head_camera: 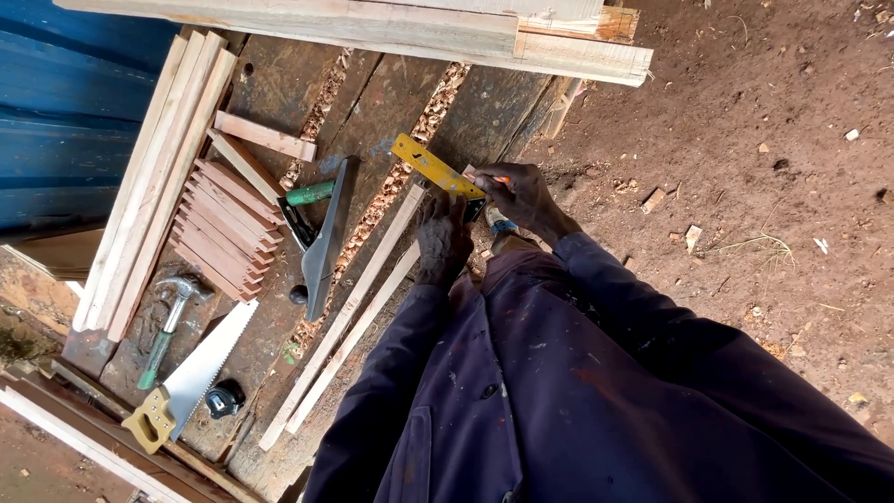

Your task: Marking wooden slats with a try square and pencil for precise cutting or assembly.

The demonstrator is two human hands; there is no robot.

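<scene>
Rough dark planks of a workbench (pixel 279 84) strewn with wood shavings, set over bare red earth, carry a hand saw (pixel 191 377), a claw hammer (pixel 172 321), a hand plane (pixel 321 237) and a stack of short wood pieces (pixel 228 233). At the bench's edge, the left hand (pixel 442 237) presses flat, fingers spread, on two long thin wooden slats (pixel 349 321) and a yellow try square (pixel 436 168) lying across them. The right hand (pixel 517 191) is closed around a pencil (pixel 500 179) at the square's blade.
</scene>
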